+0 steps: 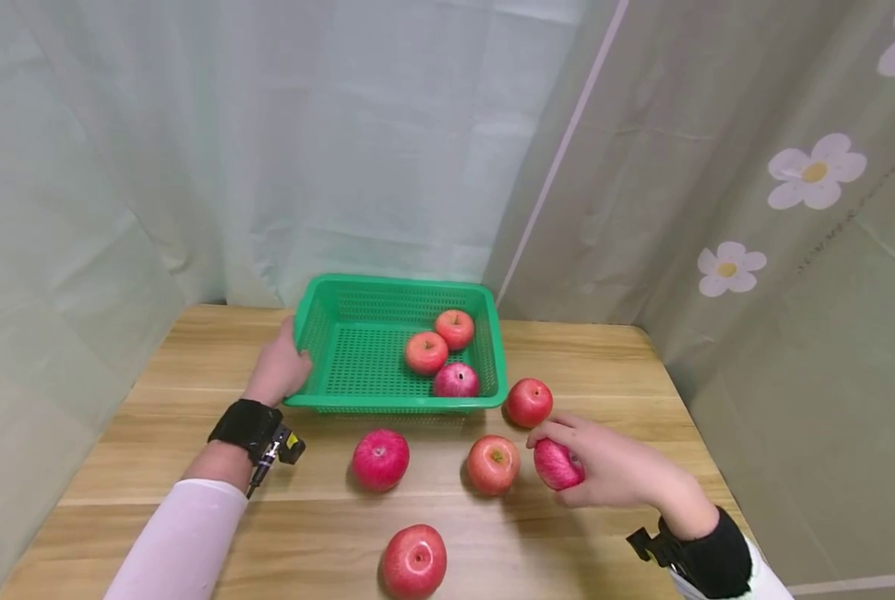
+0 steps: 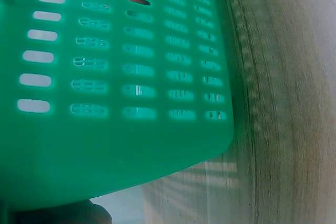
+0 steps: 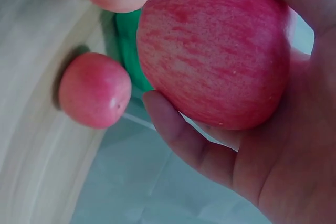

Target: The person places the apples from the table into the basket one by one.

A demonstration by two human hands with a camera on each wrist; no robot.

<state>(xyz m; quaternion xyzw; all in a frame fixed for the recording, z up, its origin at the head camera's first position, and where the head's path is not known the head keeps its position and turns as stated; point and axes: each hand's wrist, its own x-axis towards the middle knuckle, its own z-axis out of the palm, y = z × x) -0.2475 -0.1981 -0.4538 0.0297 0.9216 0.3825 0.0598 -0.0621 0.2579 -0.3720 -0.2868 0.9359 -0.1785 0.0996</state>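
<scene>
My left hand (image 1: 277,367) grips the left side of a green plastic basket (image 1: 395,403); the left wrist view shows the slotted basket wall (image 2: 115,140) close up. On the right, my right hand (image 1: 620,467) holds a pinkish-red apple (image 1: 556,465) between curled fingers and thumb. That apple (image 3: 215,51) fills much of the right wrist view. Beside it sit an orange-red apple (image 1: 493,465) and a red apple (image 1: 529,402) near the basket's front right corner. Inside the basket, at its right end, lie two orange-red apples (image 1: 427,352) and a dark pink one (image 1: 457,380).
A deep pink apple (image 1: 381,460) rests on the wooden table (image 1: 312,533) in front of the basket. Closer to me is another red apple (image 1: 414,561). A pale curtain (image 1: 387,150) hangs behind the table, with a flower-printed cloth (image 1: 785,350) on the right.
</scene>
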